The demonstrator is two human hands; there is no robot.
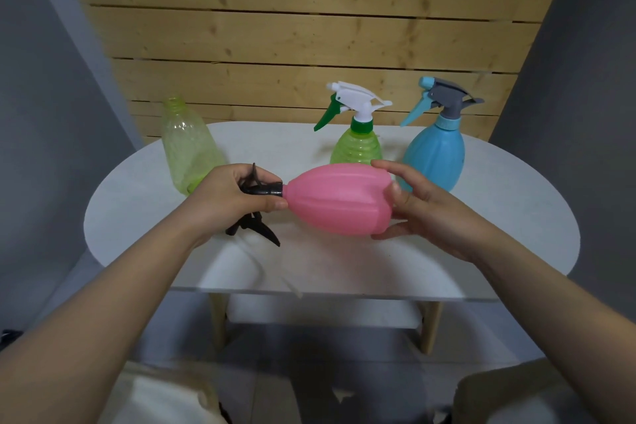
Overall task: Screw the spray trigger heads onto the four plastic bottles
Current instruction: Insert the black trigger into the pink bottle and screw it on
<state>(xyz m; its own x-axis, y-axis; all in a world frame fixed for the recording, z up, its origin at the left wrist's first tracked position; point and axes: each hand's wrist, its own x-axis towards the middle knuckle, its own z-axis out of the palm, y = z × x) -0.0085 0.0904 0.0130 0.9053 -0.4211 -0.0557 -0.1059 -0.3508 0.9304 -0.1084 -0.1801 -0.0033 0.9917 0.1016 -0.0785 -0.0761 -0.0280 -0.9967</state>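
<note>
Lying sideways above the table's (pixel 144 217) middle, the pink bottle (pixel 339 203) spans both hands: left hand (pixel 234 200) grips its black trigger head (pixel 260 190), right hand (pixel 418 213) cups its base.

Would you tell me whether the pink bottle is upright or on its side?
On its side: the pink bottle is held horizontally above the table, neck pointing left.

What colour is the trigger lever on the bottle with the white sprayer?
Dark green, matching its collar; the lever shows clearly in the head view.
</note>
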